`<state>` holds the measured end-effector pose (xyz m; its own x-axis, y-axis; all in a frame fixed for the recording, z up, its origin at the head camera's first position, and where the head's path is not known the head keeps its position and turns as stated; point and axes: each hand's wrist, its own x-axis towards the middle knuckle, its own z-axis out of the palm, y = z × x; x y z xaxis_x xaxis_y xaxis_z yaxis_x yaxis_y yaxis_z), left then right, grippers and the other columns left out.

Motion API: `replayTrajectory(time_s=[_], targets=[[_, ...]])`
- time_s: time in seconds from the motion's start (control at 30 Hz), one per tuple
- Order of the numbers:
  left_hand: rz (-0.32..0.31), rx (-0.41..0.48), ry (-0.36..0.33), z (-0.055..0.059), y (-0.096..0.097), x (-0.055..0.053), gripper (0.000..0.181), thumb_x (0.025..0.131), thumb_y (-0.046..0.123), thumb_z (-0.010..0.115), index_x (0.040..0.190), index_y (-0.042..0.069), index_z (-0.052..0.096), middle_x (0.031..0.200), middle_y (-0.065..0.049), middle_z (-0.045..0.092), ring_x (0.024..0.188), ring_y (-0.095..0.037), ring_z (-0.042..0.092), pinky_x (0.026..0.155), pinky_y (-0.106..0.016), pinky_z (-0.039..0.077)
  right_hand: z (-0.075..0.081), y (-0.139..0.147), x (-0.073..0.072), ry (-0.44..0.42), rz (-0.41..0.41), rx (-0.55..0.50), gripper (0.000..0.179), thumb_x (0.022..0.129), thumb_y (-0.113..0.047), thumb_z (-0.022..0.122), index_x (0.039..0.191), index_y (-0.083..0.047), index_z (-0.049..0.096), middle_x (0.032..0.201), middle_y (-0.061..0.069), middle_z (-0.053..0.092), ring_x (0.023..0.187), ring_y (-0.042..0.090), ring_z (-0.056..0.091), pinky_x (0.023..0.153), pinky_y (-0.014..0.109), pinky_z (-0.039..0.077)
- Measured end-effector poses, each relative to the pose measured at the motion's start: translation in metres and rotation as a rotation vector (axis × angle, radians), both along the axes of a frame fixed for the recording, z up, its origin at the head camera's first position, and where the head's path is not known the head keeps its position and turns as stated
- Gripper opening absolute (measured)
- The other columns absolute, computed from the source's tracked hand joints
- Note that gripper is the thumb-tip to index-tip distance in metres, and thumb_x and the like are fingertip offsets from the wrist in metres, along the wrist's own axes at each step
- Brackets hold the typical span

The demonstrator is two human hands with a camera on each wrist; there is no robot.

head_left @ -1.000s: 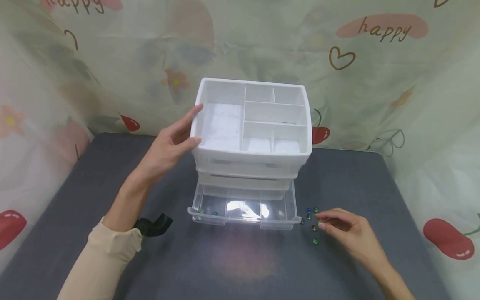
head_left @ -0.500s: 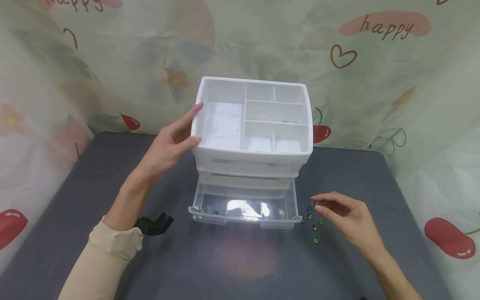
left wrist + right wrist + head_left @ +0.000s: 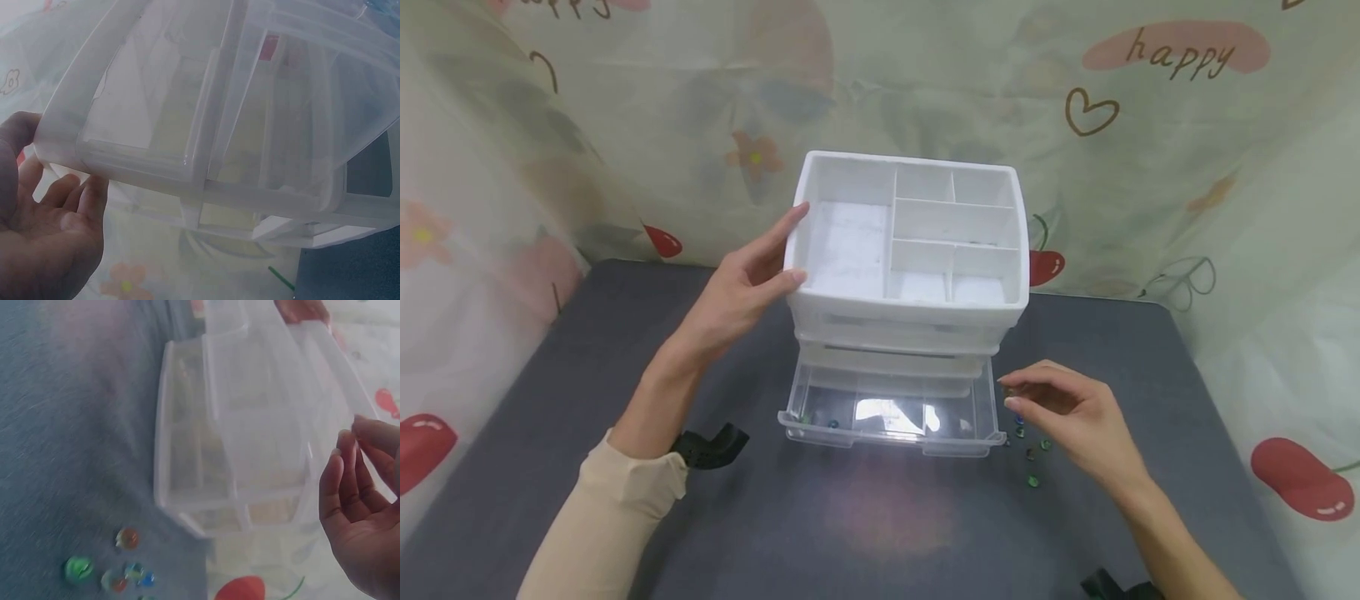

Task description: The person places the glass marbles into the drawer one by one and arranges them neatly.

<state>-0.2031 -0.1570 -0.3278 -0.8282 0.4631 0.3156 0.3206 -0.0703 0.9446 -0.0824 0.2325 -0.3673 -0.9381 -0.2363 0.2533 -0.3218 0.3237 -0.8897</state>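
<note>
While left hand (image 3: 737, 287) grips one drawer unit (image 3: 906, 323), right hand (image 3: 1078, 415) pinches one bead (image 3: 1009, 392).

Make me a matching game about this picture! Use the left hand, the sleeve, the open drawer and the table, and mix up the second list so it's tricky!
First column:
1. Left hand
2. Sleeve
3. Open drawer
4. Table

Second column:
A. Dark grey
B. See-through
C. Gripping the side of the white box
D. Cream

Right pairs:
1-C
2-D
3-B
4-A
</note>
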Motion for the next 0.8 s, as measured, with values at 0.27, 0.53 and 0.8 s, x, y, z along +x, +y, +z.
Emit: replayTrajectory(time_s=[0.27, 0.53, 0.8], targets=[[0.006, -0.008, -0.002, 0.0, 0.0, 0.001, 0.068, 0.1, 0.003, 0.057, 0.157, 0.026, 0.03, 0.164, 0.0, 0.021, 0.149, -0.016, 0.022, 0.107, -0.021, 0.035, 0.002, -0.018, -0.01, -0.024, 0.077, -0.051, 0.023, 0.085, 0.006, 0.073, 0.108, 0.002, 0.071, 0.1, 0.01, 0.067, 0.084, 0.019, 0.065, 0.074, 0.023, 0.054], [0.021, -0.019, -0.007, 0.0, 0.0, 0.001, 0.068, 0.1, 0.004, 0.058, 0.157, 0.028, 0.03, 0.163, 0.003, 0.022, 0.149, -0.015, 0.023, 0.106, -0.021, 0.035, 0.003, -0.033, -0.016, -0.02, 0.121, -0.036, 0.022, 0.086, 0.004, 0.073, 0.107, -0.004, 0.074, 0.097, 0.007, 0.067, 0.083, 0.019, 0.063, 0.07, 0.024, 0.053], [0.004, 0.005, -0.011, -0.001, 0.0, 0.0, 0.068, 0.1, 0.001, 0.056, 0.157, 0.026, 0.03, 0.164, -0.002, 0.021, 0.149, -0.019, 0.024, 0.105, -0.022, 0.037, 0.002, -0.049, -0.019, -0.051, 0.118, -0.036, 0.022, 0.087, 0.001, 0.074, 0.109, -0.004, 0.074, 0.101, 0.006, 0.069, 0.084, 0.02, 0.064, 0.071, 0.026, 0.053]])
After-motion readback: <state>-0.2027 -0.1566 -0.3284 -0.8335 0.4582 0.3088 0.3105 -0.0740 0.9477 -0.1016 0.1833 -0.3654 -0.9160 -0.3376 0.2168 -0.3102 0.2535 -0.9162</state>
